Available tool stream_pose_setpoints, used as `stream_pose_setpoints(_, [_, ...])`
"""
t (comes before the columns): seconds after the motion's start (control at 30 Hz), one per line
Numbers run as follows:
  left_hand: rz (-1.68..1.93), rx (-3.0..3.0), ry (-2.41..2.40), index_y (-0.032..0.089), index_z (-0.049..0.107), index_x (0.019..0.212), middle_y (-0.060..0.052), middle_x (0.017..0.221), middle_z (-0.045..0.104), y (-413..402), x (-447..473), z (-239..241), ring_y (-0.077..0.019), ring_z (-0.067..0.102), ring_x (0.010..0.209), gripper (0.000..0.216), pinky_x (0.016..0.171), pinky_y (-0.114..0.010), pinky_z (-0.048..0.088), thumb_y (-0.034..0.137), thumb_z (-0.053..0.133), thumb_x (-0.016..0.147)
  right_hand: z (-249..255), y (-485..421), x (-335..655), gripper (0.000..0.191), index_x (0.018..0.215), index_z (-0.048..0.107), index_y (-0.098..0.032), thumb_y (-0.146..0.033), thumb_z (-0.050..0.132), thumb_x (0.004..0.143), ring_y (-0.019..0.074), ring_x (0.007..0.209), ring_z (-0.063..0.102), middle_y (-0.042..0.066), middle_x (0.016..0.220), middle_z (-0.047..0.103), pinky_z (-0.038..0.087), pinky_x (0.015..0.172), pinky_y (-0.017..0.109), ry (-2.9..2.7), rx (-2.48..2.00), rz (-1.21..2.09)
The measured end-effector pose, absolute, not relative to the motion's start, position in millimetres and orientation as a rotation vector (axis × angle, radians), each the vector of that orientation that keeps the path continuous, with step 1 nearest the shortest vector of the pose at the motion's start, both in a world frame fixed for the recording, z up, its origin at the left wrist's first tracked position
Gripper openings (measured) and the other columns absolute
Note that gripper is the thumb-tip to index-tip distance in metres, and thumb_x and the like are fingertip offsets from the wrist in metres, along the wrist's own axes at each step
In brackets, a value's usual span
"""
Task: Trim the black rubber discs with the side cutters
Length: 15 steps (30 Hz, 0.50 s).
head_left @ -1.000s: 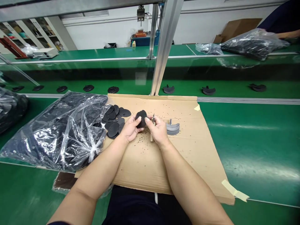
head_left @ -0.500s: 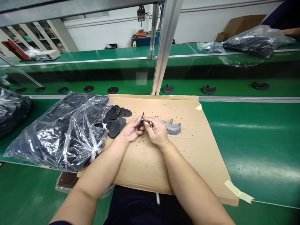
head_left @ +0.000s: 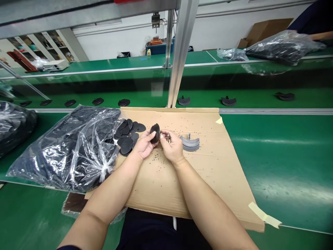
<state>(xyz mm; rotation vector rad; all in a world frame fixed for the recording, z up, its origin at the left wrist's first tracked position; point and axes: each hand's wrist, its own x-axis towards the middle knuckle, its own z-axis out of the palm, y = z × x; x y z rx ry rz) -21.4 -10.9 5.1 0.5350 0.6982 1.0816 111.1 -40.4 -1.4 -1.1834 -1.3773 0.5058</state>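
A round black disc (head_left: 155, 133) is pinched in my left hand (head_left: 145, 144), its flat face turned partly toward me. Close on its right, my right hand (head_left: 173, 146) is closed around a small shiny metal tool (head_left: 168, 138), most of it hidden by the fingers. The fingertips of that hand are at the disc's edge; whether they touch it I cannot tell. Left of my hands lies a loose pile of black discs (head_left: 126, 145). Right of them, a grey curved piece (head_left: 190, 143) with a small metal stem rests on the cardboard sheet (head_left: 208, 187).
Tiny dark crumbs lie scattered over the cardboard. A clear plastic bag (head_left: 65, 156) full of black discs stands at the left. Beyond the cardboard, a green belt (head_left: 151, 100) carries discs and curved pieces. A metal post (head_left: 182, 52) rises ahead. At far right shows another person's arm (head_left: 321, 35).
My left hand has turned the disc from edge-on so its face shows. My right hand has stayed close beside it, still gripping the metal tool. The view has shifted slightly.
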Motion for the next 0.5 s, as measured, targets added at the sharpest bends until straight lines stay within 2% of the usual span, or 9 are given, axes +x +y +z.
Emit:
stream_pose_setpoints(0.07, [1.213,0.535,0.805,0.016,0.064,0.095,-0.003,0.090,0.066,-2.8,-18.0,6.2,-0.0132,0.064,0.077,0.034,0.065,-0.023,0.055,0.009,0.077,0.064,-6.9,-35.8,112.4,0.024,0.097,0.065,-0.018,-0.038,0.058,0.085,0.0179,0.075,0.062,0.005,0.084,0.067,0.051,0.077,0.034,-1.204,-1.205,0.561])
stream_pose_setpoints(0.17, [1.402,0.623,1.051,0.016,0.064,0.093,-0.005,0.093,0.067,25.7,-15.0,10.8,-0.0178,0.065,0.085,0.029,0.077,-0.031,0.056,0.008,0.073,0.066,-10.6,-31.0,114.3,0.026,0.094,0.064,-0.017,-0.039,0.059,0.082,0.0173,0.074,0.061,0.004,0.080,0.066,0.051,0.075,0.033,-1.036,-1.189,0.601])
stream_pose_setpoints(0.3, [1.576,1.131,1.417,0.017,0.067,0.099,-0.007,0.100,0.067,89.2,-17.0,29.6,-0.0220,0.063,0.099,0.027,0.098,-0.038,0.046,0.013,0.068,0.072,-9.4,-30.9,113.9,0.025,0.091,0.063,-0.017,-0.039,0.060,0.082,0.0163,0.072,0.060,0.004,0.078,0.064,0.051,0.072,0.031,-1.014,-1.164,0.621])
stream_pose_setpoints(0.43, [1.448,1.742,1.676,0.016,0.068,0.101,-0.012,0.121,0.059,146.7,-11.7,52.0,-0.0267,0.051,0.120,0.031,0.109,-0.039,0.034,0.010,0.068,0.071,-7.9,-32.6,112.7,0.023,0.090,0.063,-0.017,-0.039,0.060,0.082,0.0162,0.072,0.061,0.004,0.079,0.065,0.052,0.072,0.031,-0.989,-1.176,0.619])
stream_pose_setpoints(0.5, [1.332,1.846,1.697,0.017,0.067,0.104,-0.013,0.126,0.057,166.1,1.7,55.6,-0.0281,0.049,0.121,0.038,0.109,-0.040,0.032,0.009,0.071,0.068,-8.1,-32.3,111.6,0.022,0.090,0.062,-0.018,-0.038,0.059,0.082,0.0163,0.071,0.061,0.004,0.078,0.065,0.052,0.071,0.031,-0.947,-1.185,0.600])
